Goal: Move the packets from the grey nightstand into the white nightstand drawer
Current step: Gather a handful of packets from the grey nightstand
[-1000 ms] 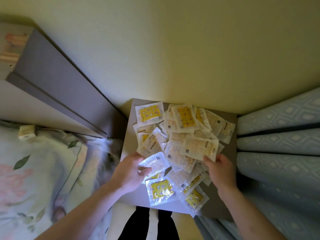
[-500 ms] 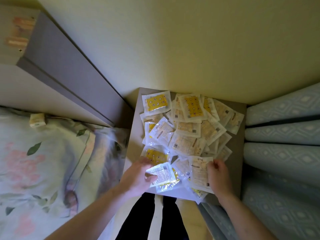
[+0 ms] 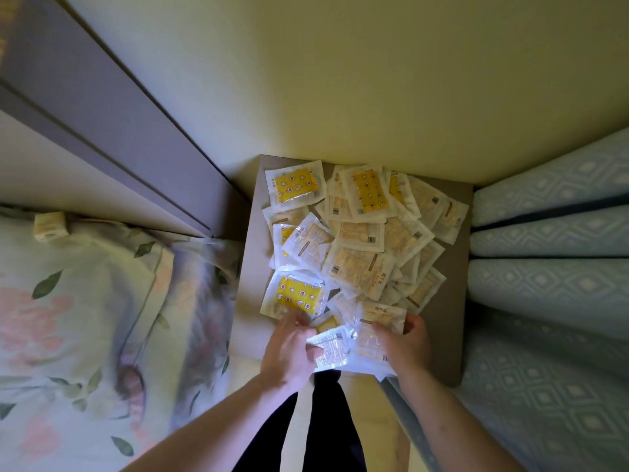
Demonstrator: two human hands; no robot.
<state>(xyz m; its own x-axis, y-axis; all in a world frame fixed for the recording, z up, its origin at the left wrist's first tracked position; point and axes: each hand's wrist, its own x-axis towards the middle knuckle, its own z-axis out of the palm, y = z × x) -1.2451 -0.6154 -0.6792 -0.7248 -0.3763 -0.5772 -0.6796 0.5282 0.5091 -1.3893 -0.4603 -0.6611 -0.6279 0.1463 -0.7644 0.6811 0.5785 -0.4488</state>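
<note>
Several clear packets with yellow contents (image 3: 357, 240) lie heaped on the grey nightstand top (image 3: 452, 321) against the wall. At its near edge my left hand (image 3: 289, 352) pinches a white printed packet (image 3: 332, 347). My right hand (image 3: 405, 342) grips a small bunch of packets (image 3: 377, 321) pulled toward the front edge. The two hands are close together, with the held packets between them. No white nightstand or drawer is in view.
A bed with a floral cover (image 3: 85, 318) lies to the left, its grey headboard (image 3: 102, 107) along the wall. A small cream box (image 3: 49, 224) sits by the headboard. Blue patterned curtain folds (image 3: 551, 267) hang to the right. My dark trouser legs (image 3: 320, 424) are below.
Both hands have drawn packets toward the near edge and come closer together. The right hand has gathered a bunch of packets. The camera has moved closer to the nightstand.
</note>
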